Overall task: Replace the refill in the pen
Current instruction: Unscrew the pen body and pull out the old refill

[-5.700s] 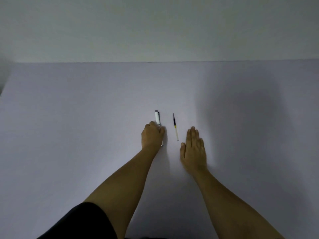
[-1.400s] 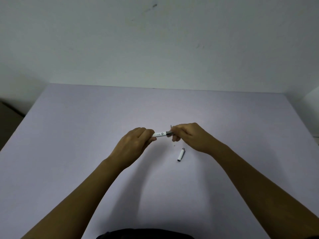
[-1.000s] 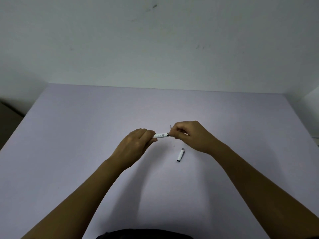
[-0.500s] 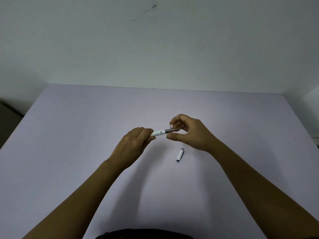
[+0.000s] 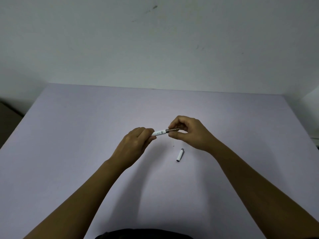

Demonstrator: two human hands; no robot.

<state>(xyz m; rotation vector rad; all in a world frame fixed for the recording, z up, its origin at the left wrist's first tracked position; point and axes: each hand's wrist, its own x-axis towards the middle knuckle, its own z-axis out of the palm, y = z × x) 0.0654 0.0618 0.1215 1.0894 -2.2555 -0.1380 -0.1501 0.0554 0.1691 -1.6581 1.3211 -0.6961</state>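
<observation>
I hold a white pen [image 5: 160,132] above the middle of the lilac table [image 5: 69,135]. My left hand [image 5: 134,144] grips the white barrel at its left end. My right hand [image 5: 188,131] pinches the metallic tip section [image 5: 173,129] at the barrel's right end between thumb and fingers. The white pen cap [image 5: 180,155] lies on the table just below my right hand. A thin refill [image 5: 173,143] lies on the table under my hands, mostly hidden; only a faint pale stretch shows.
A plain pale wall [image 5: 155,49] rises behind the table's far edge. Dark floor shows past the table's left edge [image 5: 8,116]. My dark clothing [image 5: 143,234] sits at the near edge.
My right hand has turned and raised its fingers, now pinching the tip section instead of covering it. The left hand and the cap have stayed in place.
</observation>
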